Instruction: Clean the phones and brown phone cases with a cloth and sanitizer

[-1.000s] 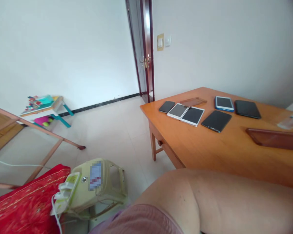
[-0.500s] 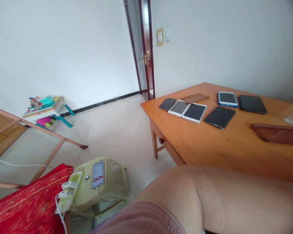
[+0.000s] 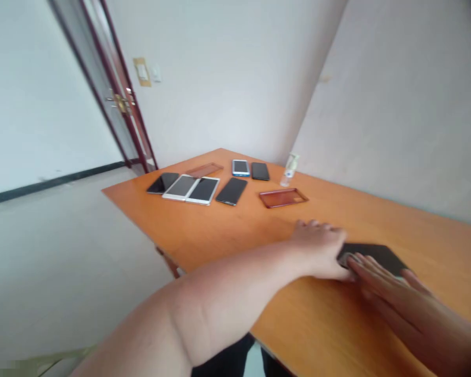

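Observation:
A dark phone [image 3: 377,255] lies on the wooden table at the right, partly hidden by both hands. My left hand [image 3: 322,250] grips its left end, with its fingers curled on the far side. Over the phone's near side lies my right hand [image 3: 392,293], fingers extended and pressed together. A greyish bit shows at its fingertips and a pale teal bit beside its thumb; what it holds is blurred and mostly covered. Beyond my left hand rests a reddish-brown clear phone case [image 3: 283,198].
Farther back on the table [image 3: 204,225] lie a black phone [image 3: 231,191], two white devices side by side [image 3: 202,190], another dark phone [image 3: 163,183], a blue-edged phone [image 3: 240,167], a black device [image 3: 260,171] and a brownish case [image 3: 206,169]. A pump bottle [image 3: 289,170] stands near the wall.
My view has swung right, from the floor and stool toward the table. Both hands and the phone between them have come into view; only an arm showed before.

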Tool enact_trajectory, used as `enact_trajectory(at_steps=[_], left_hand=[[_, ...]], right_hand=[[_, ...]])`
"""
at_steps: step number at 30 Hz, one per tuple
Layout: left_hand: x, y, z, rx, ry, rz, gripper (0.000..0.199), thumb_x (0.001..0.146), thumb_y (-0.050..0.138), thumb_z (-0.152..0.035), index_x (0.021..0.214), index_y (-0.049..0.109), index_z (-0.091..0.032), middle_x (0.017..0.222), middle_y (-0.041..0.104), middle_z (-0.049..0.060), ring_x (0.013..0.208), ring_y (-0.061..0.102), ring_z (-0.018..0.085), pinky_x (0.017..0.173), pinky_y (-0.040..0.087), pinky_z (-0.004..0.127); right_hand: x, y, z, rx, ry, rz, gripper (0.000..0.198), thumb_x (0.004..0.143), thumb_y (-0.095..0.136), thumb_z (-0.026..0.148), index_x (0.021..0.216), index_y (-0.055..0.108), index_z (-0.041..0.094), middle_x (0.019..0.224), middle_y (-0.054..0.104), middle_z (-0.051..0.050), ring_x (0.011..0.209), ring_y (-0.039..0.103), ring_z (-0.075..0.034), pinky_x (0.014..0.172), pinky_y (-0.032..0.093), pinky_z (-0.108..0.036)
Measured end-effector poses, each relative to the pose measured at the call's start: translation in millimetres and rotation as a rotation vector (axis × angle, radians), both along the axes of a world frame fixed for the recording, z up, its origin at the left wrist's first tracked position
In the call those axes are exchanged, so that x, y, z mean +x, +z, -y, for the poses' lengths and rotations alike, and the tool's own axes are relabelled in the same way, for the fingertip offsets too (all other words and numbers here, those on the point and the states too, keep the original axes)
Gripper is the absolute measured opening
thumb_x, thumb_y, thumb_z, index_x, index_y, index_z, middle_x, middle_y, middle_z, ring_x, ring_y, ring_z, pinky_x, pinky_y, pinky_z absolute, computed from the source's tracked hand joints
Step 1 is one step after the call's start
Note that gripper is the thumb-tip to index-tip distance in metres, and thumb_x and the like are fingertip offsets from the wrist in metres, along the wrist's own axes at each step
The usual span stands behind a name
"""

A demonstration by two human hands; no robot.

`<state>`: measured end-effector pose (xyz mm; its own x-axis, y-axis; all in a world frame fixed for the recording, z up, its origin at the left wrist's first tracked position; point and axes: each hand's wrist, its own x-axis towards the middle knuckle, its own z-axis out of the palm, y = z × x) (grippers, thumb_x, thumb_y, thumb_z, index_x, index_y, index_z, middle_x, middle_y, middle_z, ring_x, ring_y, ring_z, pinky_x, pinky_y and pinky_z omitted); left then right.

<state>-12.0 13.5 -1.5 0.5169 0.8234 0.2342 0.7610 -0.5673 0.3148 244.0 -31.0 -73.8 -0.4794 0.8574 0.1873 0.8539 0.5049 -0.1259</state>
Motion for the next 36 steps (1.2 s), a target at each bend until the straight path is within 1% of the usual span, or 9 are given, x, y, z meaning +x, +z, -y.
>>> enact_trajectory(at_steps=[2, 6, 12, 14, 20, 27, 29, 32, 36], left_hand=[[-2.2, -3.1, -3.9, 0.001, 0.016, -0.009, 0.074, 0.062, 0.069, -0.070, 0.116, 0.056, -0.021, 0.117, 0.064, 0.013, 0.108, 0.056, 0.035, 0.090, 0.043, 0.049], [-1.7, -6.4, -7.2, -0.002, 0.020, -0.009, 0.074, 0.062, 0.072, -0.067, 0.119, 0.054, -0.023, 0.119, 0.062, 0.010, 0.110, 0.054, 0.035, 0.091, 0.041, 0.047], [-1.9, -8.0, -6.9, 0.004, 0.023, 0.028, 0.072, 0.063, 0.072, -0.065, 0.118, 0.055, -0.023, 0.117, 0.062, 0.010, 0.110, 0.055, 0.034, 0.092, 0.043, 0.045], [-2.2, -8.0, -7.0, 0.004, 0.024, 0.034, 0.070, 0.063, 0.073, -0.062, 0.117, 0.056, -0.022, 0.116, 0.062, 0.010, 0.109, 0.055, 0.033, 0.092, 0.044, 0.044], [-2.5, -8.3, -6.8, 0.000, 0.029, 0.020, 0.065, 0.062, 0.075, -0.058, 0.114, 0.057, -0.023, 0.114, 0.062, 0.010, 0.109, 0.056, 0.033, 0.092, 0.045, 0.044], [-2.0, -9.5, -7.3, 0.020, 0.032, 0.027, 0.067, 0.059, 0.075, -0.061, 0.112, 0.059, -0.024, 0.111, 0.063, 0.009, 0.106, 0.058, 0.032, 0.088, 0.047, 0.042], [-2.4, -9.4, -7.5, 0.025, 0.029, 0.023, 0.065, 0.059, 0.075, -0.061, 0.110, 0.060, -0.024, 0.109, 0.063, 0.009, 0.104, 0.058, 0.032, 0.087, 0.047, 0.042], [-3.3, -10.1, -7.5, 0.046, 0.029, 0.023, 0.061, 0.059, 0.075, -0.059, 0.107, 0.061, -0.025, 0.106, 0.063, 0.007, 0.102, 0.058, 0.031, 0.086, 0.048, 0.041], [-3.9, -11.0, -6.8, 0.074, 0.029, 0.036, 0.058, 0.061, 0.075, -0.056, 0.107, 0.061, -0.024, 0.105, 0.064, 0.006, 0.100, 0.059, 0.029, 0.085, 0.047, 0.039]], right_hand=[[1.2, 25.0, -8.9, -0.026, -0.091, 0.151, 0.052, 0.098, 0.030, 0.036, 0.149, 0.038, 0.031, 0.153, 0.041, -0.005, 0.142, 0.035, -0.029, 0.115, 0.026, -0.060], [-12.0, 50.7, -12.0, -0.038, -0.388, 0.286, 0.056, 0.093, 0.028, 0.024, 0.147, 0.041, 0.017, 0.151, 0.043, -0.012, 0.142, 0.034, -0.031, 0.110, 0.027, -0.067], [-60.2, 68.0, 15.4, -0.121, -0.055, 0.225, 0.061, 0.090, 0.031, 0.016, 0.151, 0.036, 0.018, 0.156, 0.034, -0.008, 0.145, 0.029, -0.023, 0.116, 0.027, -0.053], [-58.1, 70.2, 13.3, -0.145, -0.039, 0.197, 0.062, 0.090, 0.032, 0.016, 0.151, 0.035, 0.021, 0.157, 0.033, -0.006, 0.146, 0.028, -0.023, 0.117, 0.025, -0.054], [-23.2, 67.1, -12.9, -0.106, -0.453, 0.261, 0.057, 0.090, 0.032, 0.014, 0.146, 0.043, 0.015, 0.151, 0.042, -0.014, 0.142, 0.035, -0.030, 0.111, 0.028, -0.063], [-62.0, 68.6, 11.1, -0.093, -0.056, 0.166, 0.057, 0.091, 0.033, 0.018, 0.148, 0.042, 0.020, 0.153, 0.040, -0.008, 0.142, 0.036, -0.024, 0.115, 0.028, -0.052], [-58.8, 67.4, 8.8, -0.070, -0.049, 0.115, 0.054, 0.092, 0.035, 0.022, 0.145, 0.046, 0.023, 0.151, 0.044, -0.007, 0.139, 0.041, -0.025, 0.115, 0.029, -0.053], [-34.7, 64.6, -10.0, -0.035, -0.224, 0.031, 0.046, 0.091, 0.039, 0.024, 0.132, 0.060, 0.023, 0.139, 0.058, -0.008, 0.126, 0.056, -0.027, 0.107, 0.039, -0.048], [3.2, 61.8, -37.3, -0.044, -0.484, -0.193, 0.032, 0.089, 0.043, 0.027, 0.094, 0.074, 0.024, 0.093, 0.076, -0.006, 0.089, 0.070, -0.025, 0.077, 0.049, -0.034]])
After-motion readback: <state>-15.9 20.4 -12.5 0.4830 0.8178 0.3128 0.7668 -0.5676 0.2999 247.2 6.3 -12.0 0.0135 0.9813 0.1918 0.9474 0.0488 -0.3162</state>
